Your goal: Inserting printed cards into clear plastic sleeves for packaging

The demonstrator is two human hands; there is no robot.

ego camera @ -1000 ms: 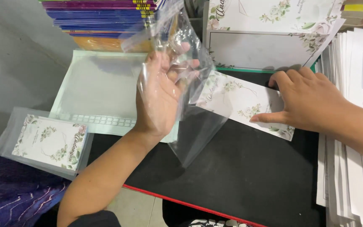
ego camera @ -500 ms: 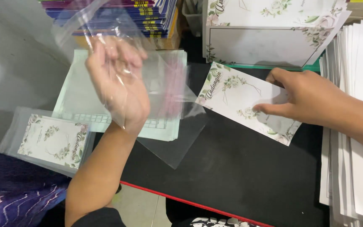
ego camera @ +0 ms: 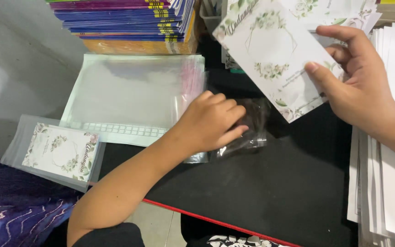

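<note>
I see my left hand [ego camera: 213, 121] lying palm down near the middle of the black table [ego camera: 270, 196], fingers curled together and pressing on a crumpled clear plastic sleeve [ego camera: 248, 130] that pokes out at its 3 o'clock side. The sleeve lies flat on the table, partly under the fingers.

My right hand [ego camera: 357, 89], at 2 o'clock from the left hand and well apart from it, is clamped on a white rectangular card with green floral print [ego camera: 275, 55]: thumb on the face, fingers behind its right edge. The card is lifted off the table and tilted, its long side running from 11 o'clock down toward 4 o'clock.

At 10 o'clock from the left hand lies a flat stack of clear plastic sleeves on a pale green sheet [ego camera: 129, 96], touching the wrist side of that hand. Beyond it, at 11 o'clock, stands a pile of purple, blue and orange notebooks [ego camera: 124, 23]. At 9 o'clock, near the table's left end, rests a floral card already inside a clear sleeve [ego camera: 60, 151]. Along the 3 o'clock edge is a stack of white printed papers [ego camera: 389, 183].
</note>
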